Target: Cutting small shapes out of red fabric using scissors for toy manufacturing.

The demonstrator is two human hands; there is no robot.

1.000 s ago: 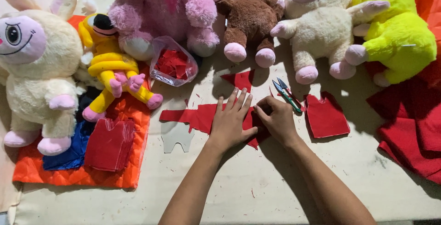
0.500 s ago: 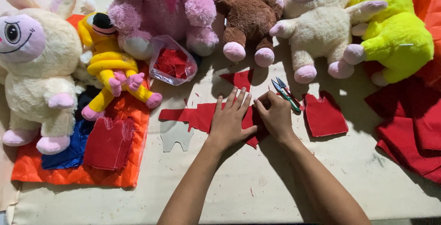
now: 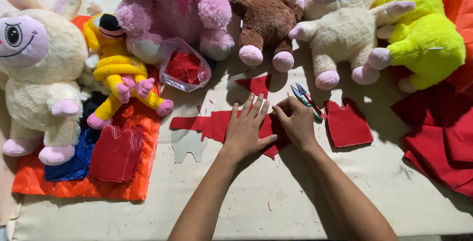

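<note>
Nothing much has shifted since earlier: left hand [image 3: 245, 131] still lies flat, fingers spread, pinning the red felt strip [image 3: 212, 125] on the desk [image 3: 276, 196], while right hand [image 3: 295, 123], curled, pinches its edge; positioning seems ongoing

Only one package is seen: a clear plastic bag [image 3: 185, 71] stuffed with red scraps, below the pink plush toy [image 3: 172, 12].

Red felt [image 3: 217, 123], pink bear [image 3: 172, 14], perhaps green-handled snips [image 3: 306, 102]
</note>
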